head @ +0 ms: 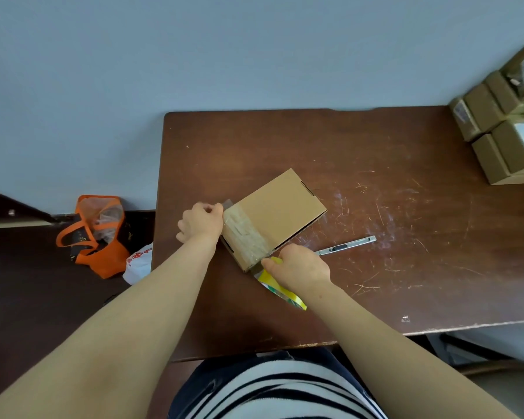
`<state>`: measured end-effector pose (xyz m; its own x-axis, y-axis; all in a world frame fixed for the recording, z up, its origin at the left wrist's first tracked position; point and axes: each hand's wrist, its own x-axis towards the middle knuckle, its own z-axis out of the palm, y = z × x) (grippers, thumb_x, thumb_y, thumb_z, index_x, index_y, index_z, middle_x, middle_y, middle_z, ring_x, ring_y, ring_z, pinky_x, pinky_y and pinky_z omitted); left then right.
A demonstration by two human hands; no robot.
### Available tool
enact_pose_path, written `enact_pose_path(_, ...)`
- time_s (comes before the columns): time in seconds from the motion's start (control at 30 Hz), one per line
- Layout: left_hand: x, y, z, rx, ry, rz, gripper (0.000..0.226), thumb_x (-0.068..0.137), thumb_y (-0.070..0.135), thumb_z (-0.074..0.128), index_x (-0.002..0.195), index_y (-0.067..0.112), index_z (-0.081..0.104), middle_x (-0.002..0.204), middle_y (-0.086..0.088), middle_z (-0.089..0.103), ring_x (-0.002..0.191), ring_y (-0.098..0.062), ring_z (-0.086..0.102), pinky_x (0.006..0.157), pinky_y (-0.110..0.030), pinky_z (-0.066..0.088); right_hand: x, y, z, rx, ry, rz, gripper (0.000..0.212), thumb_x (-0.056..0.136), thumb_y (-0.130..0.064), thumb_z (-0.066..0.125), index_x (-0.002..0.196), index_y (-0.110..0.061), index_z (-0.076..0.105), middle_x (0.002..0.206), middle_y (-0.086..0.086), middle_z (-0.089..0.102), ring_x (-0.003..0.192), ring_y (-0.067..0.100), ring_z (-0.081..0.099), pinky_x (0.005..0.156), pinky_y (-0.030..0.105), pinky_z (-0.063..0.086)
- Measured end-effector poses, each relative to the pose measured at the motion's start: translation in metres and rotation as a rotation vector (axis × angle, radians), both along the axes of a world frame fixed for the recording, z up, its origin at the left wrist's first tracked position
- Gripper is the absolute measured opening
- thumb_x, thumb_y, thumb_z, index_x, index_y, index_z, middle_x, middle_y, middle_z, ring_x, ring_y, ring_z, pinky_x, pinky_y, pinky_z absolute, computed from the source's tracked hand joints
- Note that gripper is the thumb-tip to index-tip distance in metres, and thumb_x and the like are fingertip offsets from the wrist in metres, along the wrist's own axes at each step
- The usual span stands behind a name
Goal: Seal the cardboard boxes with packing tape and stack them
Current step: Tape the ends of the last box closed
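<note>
My left hand (201,222) pinches the tape end (228,203) at the box (273,216) left edge, right hand (297,267) curled round the roll (280,287) at its near corner, box near the table (285,140) left edge, bare top beyond, knife (345,244) just right, stack (508,131) far-right, floor bag (100,234) contents unclear.

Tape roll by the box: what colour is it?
Yellow with some green; the tape roll shows best in the head view.

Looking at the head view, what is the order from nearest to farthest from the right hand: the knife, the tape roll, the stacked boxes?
1. tape roll, held in the right hand.
2. knife, just right of it.
3. stacked boxes, table's far right corner.
</note>
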<state>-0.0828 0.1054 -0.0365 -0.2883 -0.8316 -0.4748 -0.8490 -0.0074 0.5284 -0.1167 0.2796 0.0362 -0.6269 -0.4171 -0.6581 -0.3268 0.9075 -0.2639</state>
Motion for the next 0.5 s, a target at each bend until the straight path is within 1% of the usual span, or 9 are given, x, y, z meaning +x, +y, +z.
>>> enact_pose_path(0.07,-0.005,-0.001,0.006,-0.010,-0.123,-0.060,0.038,0.093,0.044,0.044,0.116,0.022,0.062,0.130,-0.009,0.048,0.122,-0.031,0.038,0.101,-0.043,0.028,-0.002,-0.003,-0.001,0.001,0.005,0.015,0.037,0.095,-0.043,0.045,0.071,-0.015,0.048,0.067,-0.003,0.049,0.070,0.021,0.053,0.053,0.026,0.038)
enact_pose_path(0.13,-0.010,-0.003,0.011,-0.086,-0.235,-0.132,0.043,0.092,0.043,0.043,0.118,0.013,0.061,0.132,-0.014,0.041,0.121,-0.034,0.035,0.101,-0.042,0.027,-0.003,-0.006,-0.002,-0.001,0.005,0.018,0.039,0.095,-0.041,0.046,0.066,-0.014,0.045,0.066,-0.002,0.047,0.070,0.021,0.053,0.049,0.026,0.035)
enact_pose_path(0.2,-0.013,-0.006,0.017,-0.175,-0.302,-0.195,0.049,0.091,0.045,0.044,0.119,0.007,0.058,0.133,-0.015,0.036,0.121,-0.034,0.032,0.101,-0.042,0.027,-0.004,-0.008,-0.002,-0.001,-0.005,0.017,0.042,0.095,-0.040,0.046,0.063,-0.014,0.042,0.065,-0.001,0.045,0.070,0.022,0.052,0.051,0.027,0.035)
enact_pose_path(0.3,-0.008,-0.017,0.020,-0.183,-0.356,-0.164,0.084,0.080,0.066,0.057,0.132,0.003,0.040,0.135,-0.017,0.035,0.125,-0.035,0.034,0.103,-0.043,0.029,-0.005,-0.010,-0.002,-0.005,-0.026,0.015,0.042,0.095,-0.040,0.046,0.062,-0.015,0.040,0.065,-0.001,0.045,0.072,0.023,0.053,0.059,0.030,0.041)
enact_pose_path(0.33,-0.006,-0.022,0.020,-0.224,-0.340,-0.151,0.088,0.077,0.068,0.061,0.132,0.004,0.039,0.134,-0.018,0.038,0.124,-0.035,0.037,0.102,-0.044,0.031,-0.006,-0.009,-0.002,-0.009,-0.031,0.016,0.042,0.095,-0.040,0.046,0.062,-0.015,0.040,0.064,-0.001,0.044,0.073,0.023,0.053,0.060,0.031,0.042)
enact_pose_path(0.37,-0.004,-0.025,0.019,-0.316,-0.278,-0.176,0.075,0.080,0.062,0.063,0.128,0.007,0.045,0.130,-0.017,0.044,0.121,-0.035,0.042,0.099,-0.044,0.034,-0.006,-0.008,-0.003,-0.011,-0.037,0.016,0.042,0.095,-0.040,0.046,0.062,-0.015,0.040,0.064,-0.001,0.044,0.072,0.023,0.053,0.060,0.031,0.041)
enact_pose_path(0.43,-0.002,-0.020,0.019,-0.486,-0.035,-0.276,0.035,0.091,0.043,0.057,0.108,0.013,0.060,0.112,-0.012,0.060,0.106,-0.032,0.055,0.087,-0.041,0.042,-0.007,-0.008,-0.004,-0.017,-0.044,0.012,0.042,0.095,-0.040,0.046,0.062,-0.015,0.040,0.064,-0.001,0.044,0.073,0.023,0.053,0.060,0.030,0.041)
enact_pose_path(0.47,-0.004,-0.012,0.022,-0.513,0.084,-0.328,0.028,0.095,0.039,0.052,0.103,0.014,0.063,0.104,-0.008,0.063,0.100,-0.030,0.058,0.082,-0.039,0.045,-0.008,-0.009,-0.004,-0.022,-0.042,0.010,0.041,0.095,-0.040,0.046,0.062,-0.015,0.040,0.065,-0.001,0.044,0.073,0.023,0.053,0.060,0.031,0.042)
enact_pose_path(0.5,-0.006,-0.001,0.023,-0.489,0.138,-0.377,0.030,0.097,0.039,0.048,0.104,0.014,0.064,0.101,-0.006,0.065,0.098,-0.028,0.059,0.078,-0.037,0.046,-0.008,-0.009,-0.004,-0.024,-0.043,0.011,0.041,0.095,-0.040,0.046,0.062,-0.015,0.040,0.065,-0.001,0.045,0.074,0.023,0.054,0.061,0.031,0.042)
